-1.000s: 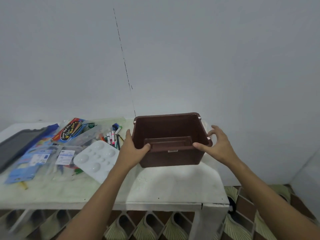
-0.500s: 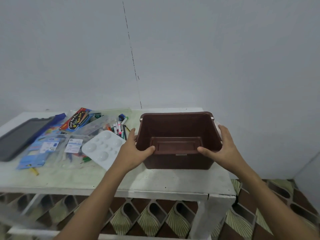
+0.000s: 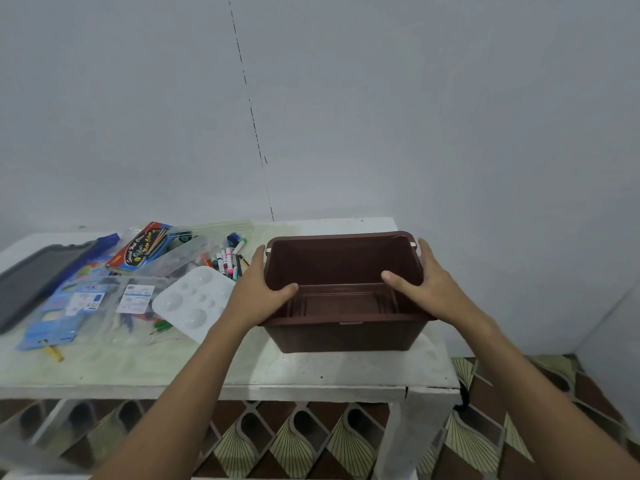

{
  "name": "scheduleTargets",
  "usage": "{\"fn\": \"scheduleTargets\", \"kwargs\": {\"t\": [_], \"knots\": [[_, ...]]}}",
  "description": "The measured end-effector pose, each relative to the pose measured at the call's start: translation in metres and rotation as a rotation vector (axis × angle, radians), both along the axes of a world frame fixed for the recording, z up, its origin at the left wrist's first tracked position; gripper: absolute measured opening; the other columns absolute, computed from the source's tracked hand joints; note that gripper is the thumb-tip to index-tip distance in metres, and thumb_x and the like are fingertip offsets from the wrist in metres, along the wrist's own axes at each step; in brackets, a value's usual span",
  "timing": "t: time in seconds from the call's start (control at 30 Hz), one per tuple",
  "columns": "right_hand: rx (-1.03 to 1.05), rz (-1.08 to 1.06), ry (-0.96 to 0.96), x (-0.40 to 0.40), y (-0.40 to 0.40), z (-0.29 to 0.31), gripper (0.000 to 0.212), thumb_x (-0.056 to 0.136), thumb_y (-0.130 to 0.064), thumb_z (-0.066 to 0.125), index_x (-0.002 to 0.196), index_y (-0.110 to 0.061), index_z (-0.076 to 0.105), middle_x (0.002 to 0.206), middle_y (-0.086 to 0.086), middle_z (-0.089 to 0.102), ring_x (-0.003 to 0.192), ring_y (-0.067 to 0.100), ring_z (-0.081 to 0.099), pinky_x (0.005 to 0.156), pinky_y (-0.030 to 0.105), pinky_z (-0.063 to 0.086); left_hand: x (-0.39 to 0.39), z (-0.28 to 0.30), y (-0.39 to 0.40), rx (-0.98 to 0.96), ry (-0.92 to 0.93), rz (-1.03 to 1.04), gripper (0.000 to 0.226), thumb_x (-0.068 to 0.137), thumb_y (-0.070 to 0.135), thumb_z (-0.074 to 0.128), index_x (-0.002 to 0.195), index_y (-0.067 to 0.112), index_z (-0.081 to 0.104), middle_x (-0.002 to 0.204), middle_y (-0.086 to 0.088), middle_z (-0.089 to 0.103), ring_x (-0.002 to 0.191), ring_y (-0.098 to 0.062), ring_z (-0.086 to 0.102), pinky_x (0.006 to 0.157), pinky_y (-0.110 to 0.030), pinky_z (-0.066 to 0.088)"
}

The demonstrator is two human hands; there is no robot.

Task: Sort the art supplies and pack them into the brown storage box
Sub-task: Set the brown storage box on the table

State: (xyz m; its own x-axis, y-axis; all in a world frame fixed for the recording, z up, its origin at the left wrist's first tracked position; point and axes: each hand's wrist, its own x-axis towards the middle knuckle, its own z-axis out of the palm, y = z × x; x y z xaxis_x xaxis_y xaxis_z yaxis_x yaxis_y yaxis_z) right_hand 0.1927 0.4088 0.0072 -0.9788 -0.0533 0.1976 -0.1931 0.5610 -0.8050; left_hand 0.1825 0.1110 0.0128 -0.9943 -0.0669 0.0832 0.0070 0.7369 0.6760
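Head view, near to far. Patterned floor tiles under the white surface, seen through its open frame. Two bare forearms reaching up from the bottom edge. Left hand clamped on the left rim of the brown storage box, thumb hooked over the edge into the inside, fingers down the outer wall. Right hand clamped likewise on the right rim, thumb pointing inward over the edge, fingers wrapped outside. Each grip closed around the box wall, nothing else held. Box standing upright toward the right end of the surface, open at the top, only a stepped brown floor showing within.

Left of the box, just beside the left wrist: a white paint palette with round wells, lying flat. Beyond the palette, a loose cluster of markers, tips pointing various ways. Further left, clear plastic packets with blue printed cards, overlapping one another; a yellow crayon poking out at their near edge. Behind those, a red and black pencil pack tilted on the heap. At the far left edge, a dark grey tray. Behind everything, a plain grey wall with a thin dashed line running down it.
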Motion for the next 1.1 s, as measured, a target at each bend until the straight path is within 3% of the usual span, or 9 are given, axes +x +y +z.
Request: {"fn": "scheduleTargets", "kwargs": {"t": [0.07, 0.17, 0.3, 0.53, 0.7, 0.77, 0.87, 1.1], "knots": [[-0.041, 0.004, -0.032, 0.0, 0.001, -0.003, 0.069, 0.071, -0.066, 0.068, 0.127, -0.045, 0.033, 0.128, -0.014, 0.055, 0.117, 0.009, 0.054, 0.093, 0.026, 0.043, 0.001, -0.002, -0.001, 0.017, -0.001, -0.001, 0.1, 0.077, 0.044, 0.074, 0.152, 0.025, 0.011, 0.151, 0.0, 0.037, 0.135, -0.022, 0.041, 0.106, -0.037, 0.037], [-0.023, 0.037, -0.001, 0.0, 0.001, -0.003, 0.079, 0.067, -0.067, 0.071, 0.132, -0.049, 0.031, 0.133, -0.017, 0.05, 0.121, 0.008, 0.05, 0.103, 0.038, 0.043, 0.001, -0.003, -0.003, 0.044, -0.017, -0.008, 0.104, 0.075, 0.045, 0.075, 0.152, 0.026, 0.008, 0.15, 0.0, 0.039, 0.135, -0.022, 0.042, 0.106, -0.036, 0.037], [-0.029, 0.073, 0.003, 0.005, 0.003, -0.008, 0.085, 0.066, -0.067, 0.073, 0.136, -0.05, 0.029, 0.136, -0.017, 0.047, 0.125, 0.009, 0.048, 0.104, 0.045, 0.044, 0.005, -0.004, -0.003, 0.028, -0.008, -0.024, 0.103, 0.076, 0.043, 0.076, 0.152, 0.026, 0.009, 0.147, -0.001, 0.044, 0.128, -0.024, 0.049, 0.103, -0.036, 0.04], [0.05, 0.013, -0.029, 0.007, 0.005, -0.017, 0.106, 0.059, -0.076, 0.071, 0.145, -0.043, 0.019, 0.147, -0.014, 0.033, 0.134, 0.013, 0.037, 0.107, 0.048, 0.04, 0.01, -0.006, -0.004, 0.079, 0.002, -0.024, 0.095, 0.078, 0.042, 0.074, 0.151, 0.026, 0.015, 0.146, 0.0, 0.045, 0.128, -0.023, 0.049, 0.102, -0.034, 0.04], [0.457, -0.043, -0.037, 0.002, 0.0, -0.007, 0.114, 0.057, -0.095, 0.038, 0.15, -0.035, 0.013, 0.159, -0.004, 0.004, 0.146, 0.022, 0.002, 0.119, 0.048, 0.011, 0.003, -0.003, -0.013, 0.083, 0.002, -0.001, 0.078, 0.083, 0.044, 0.068, 0.147, 0.025, 0.029, 0.145, 0.0, 0.046, 0.13, -0.022, 0.046, 0.103, -0.038, 0.04], [0.482, -0.033, 0.019, -0.004, -0.013, 0.007, 0.106, 0.062, -0.091, 0.042, 0.149, -0.034, 0.018, 0.159, -0.003, 0.003, 0.146, 0.021, -0.002, 0.118, 0.045, 0.008, -0.004, -0.001, -0.026, 0.1, 0.018, 0.02, 0.076, 0.082, 0.048, 0.067, 0.146, 0.028, 0.031, 0.145, 0.001, 0.046, 0.13, -0.021, 0.046, 0.102, -0.037, 0.04], [0.306, 0.061, 0.009, -0.018, -0.053, 0.03, 0.091, 0.071, -0.071, 0.061, 0.146, -0.036, 0.025, 0.159, -0.006, 0.013, 0.146, 0.015, 0.008, 0.118, 0.041, 0.016, -0.016, 0.01, -0.049, 0.1, 0.057, 0.016, 0.071, 0.083, 0.046, 0.067, 0.144, 0.028, 0.035, 0.143, 0.002, 0.048, 0.128, -0.02, 0.048, 0.1, -0.035, 0.041], [0.181, 0.283, 0.089, -0.065, -0.216, 0.058, 0.079, 0.077, -0.056, 0.069, 0.144, -0.031, 0.035, 0.148, -0.013, 0.036, 0.133, 0.008, 0.037, 0.108, 0.022, 0.027, -0.055, 0.029, -0.157, 0.099, 0.121, 0.026, 0.067, 0.082, 0.039, 0.071, 0.14, 0.024, 0.042, 0.125, 0.006, 0.055, 0.114, -0.012, 0.053, 0.097, -0.033, 0.046]]}}
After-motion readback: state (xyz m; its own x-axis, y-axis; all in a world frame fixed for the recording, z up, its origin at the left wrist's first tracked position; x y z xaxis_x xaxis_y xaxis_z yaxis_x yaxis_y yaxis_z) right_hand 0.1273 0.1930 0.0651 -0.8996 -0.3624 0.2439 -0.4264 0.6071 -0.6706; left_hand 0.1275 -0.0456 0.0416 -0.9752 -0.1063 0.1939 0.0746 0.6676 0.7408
